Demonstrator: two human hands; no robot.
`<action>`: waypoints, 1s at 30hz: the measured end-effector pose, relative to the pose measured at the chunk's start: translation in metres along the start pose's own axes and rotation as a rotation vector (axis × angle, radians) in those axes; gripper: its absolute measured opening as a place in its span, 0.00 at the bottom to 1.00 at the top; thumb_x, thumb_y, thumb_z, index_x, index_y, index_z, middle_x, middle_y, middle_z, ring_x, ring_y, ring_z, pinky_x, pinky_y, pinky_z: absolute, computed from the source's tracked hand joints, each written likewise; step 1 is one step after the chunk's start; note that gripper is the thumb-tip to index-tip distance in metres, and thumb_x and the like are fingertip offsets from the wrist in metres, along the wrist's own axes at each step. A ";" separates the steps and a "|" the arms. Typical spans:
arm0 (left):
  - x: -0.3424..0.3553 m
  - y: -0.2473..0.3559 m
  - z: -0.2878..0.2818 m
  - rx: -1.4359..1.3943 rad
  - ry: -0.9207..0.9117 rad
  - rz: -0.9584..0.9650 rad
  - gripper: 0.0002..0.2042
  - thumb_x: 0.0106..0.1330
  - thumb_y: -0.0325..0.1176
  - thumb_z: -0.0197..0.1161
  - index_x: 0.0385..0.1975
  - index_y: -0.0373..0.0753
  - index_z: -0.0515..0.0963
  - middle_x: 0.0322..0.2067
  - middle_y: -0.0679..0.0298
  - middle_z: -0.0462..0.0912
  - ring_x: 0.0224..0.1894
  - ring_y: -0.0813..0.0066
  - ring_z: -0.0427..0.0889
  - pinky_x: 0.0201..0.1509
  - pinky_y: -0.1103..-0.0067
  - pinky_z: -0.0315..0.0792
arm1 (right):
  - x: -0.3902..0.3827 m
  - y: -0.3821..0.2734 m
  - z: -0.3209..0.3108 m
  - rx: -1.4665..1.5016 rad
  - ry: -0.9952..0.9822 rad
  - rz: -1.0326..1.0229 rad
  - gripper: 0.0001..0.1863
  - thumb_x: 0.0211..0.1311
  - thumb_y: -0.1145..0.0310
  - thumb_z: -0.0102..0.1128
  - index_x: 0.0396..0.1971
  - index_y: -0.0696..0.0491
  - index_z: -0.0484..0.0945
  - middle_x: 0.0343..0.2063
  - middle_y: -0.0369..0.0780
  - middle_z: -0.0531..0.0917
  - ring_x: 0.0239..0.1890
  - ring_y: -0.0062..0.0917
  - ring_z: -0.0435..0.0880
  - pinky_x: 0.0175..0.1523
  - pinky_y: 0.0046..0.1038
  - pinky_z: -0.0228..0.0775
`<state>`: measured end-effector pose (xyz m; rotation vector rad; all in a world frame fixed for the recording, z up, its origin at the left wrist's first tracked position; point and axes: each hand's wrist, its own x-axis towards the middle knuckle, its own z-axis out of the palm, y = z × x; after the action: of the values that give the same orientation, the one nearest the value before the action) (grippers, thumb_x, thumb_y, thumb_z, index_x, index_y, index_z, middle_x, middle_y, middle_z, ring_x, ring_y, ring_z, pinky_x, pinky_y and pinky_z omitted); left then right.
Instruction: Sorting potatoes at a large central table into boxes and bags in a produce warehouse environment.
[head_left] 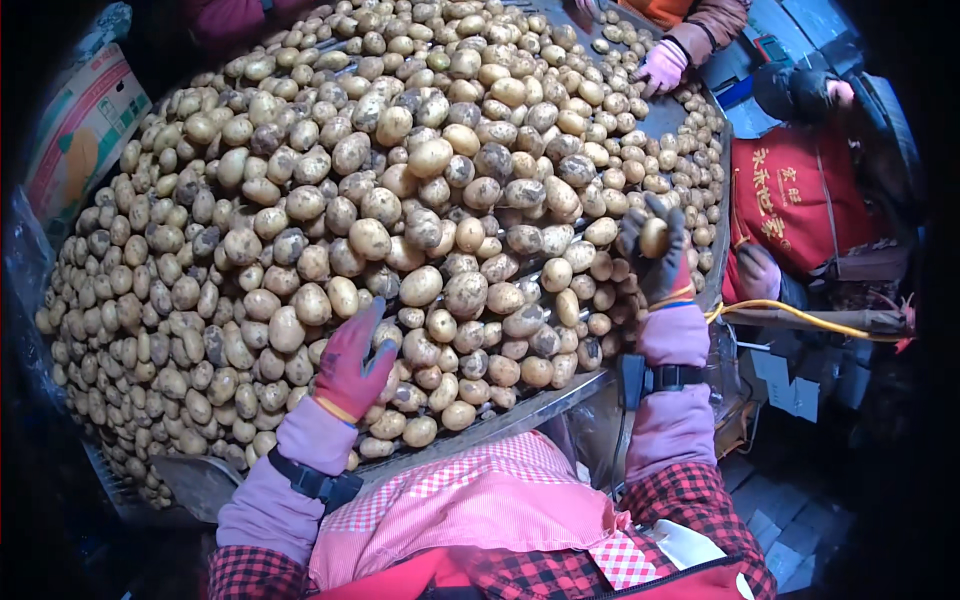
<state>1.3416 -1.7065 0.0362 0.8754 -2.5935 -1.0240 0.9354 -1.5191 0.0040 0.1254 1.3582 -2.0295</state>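
Observation:
A great heap of potatoes (430, 157), many smeared with dark soil, covers a metal sorting table. My left hand (352, 362), in a red glove with dirty fingertips, rests at the near side of the heap. Its thumb stands apart from its fingers, and I see nothing in its grasp. At the right side of the table, my right hand (668, 262) wears a similar glove with dark grey fingers. A single potato (654, 238) is held in its curled fingers, over smaller potatoes.
Across the heap, a co-worker's pink-gloved hand (662, 67) reaches onto the bare grey tabletop (655, 118). A person in a red apron (790, 200) is at the right, beside a yellow cable (800, 316). A cardboard box (95, 130) stands at the far left. The table's metal edge (540, 408) runs before me.

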 end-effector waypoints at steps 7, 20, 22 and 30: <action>0.075 0.050 0.055 0.301 -0.189 0.295 0.34 0.58 0.45 0.65 0.65 0.44 0.64 0.59 0.52 0.70 0.59 0.52 0.71 0.62 0.64 0.66 | -0.110 0.021 -0.056 -0.182 -0.251 -0.033 0.13 0.70 0.63 0.47 0.39 0.56 0.76 0.33 0.40 0.79 0.25 0.24 0.79 0.32 0.28 0.77; 0.026 0.140 0.111 -0.313 -0.470 0.610 0.24 0.59 0.25 0.63 0.58 0.41 0.74 0.52 0.53 0.79 0.49 0.61 0.82 0.52 0.74 0.76 | -0.217 0.097 -0.028 -0.238 -0.200 -0.166 0.17 0.66 0.68 0.54 0.54 0.51 0.73 0.46 0.38 0.80 0.45 0.21 0.79 0.48 0.25 0.74; 0.019 0.118 0.095 -0.457 -0.399 0.502 0.24 0.58 0.20 0.61 0.57 0.38 0.74 0.51 0.55 0.81 0.44 0.69 0.84 0.47 0.77 0.78 | -0.218 0.080 -0.059 -0.854 -0.239 -0.655 0.17 0.64 0.69 0.53 0.53 0.54 0.74 0.44 0.40 0.81 0.43 0.22 0.80 0.46 0.24 0.74; -0.058 -0.008 -0.037 0.025 0.186 0.072 0.19 0.64 0.24 0.56 0.57 0.31 0.73 0.53 0.50 0.78 0.55 0.60 0.78 0.60 0.71 0.69 | -0.208 0.043 -0.110 -1.478 0.362 -0.671 0.33 0.59 0.63 0.57 0.64 0.55 0.63 0.58 0.54 0.69 0.61 0.45 0.66 0.66 0.44 0.56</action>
<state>1.4062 -1.6964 0.0583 0.8339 -2.4678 -0.8491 1.0879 -1.3354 0.0110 -0.7225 3.0401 -0.9013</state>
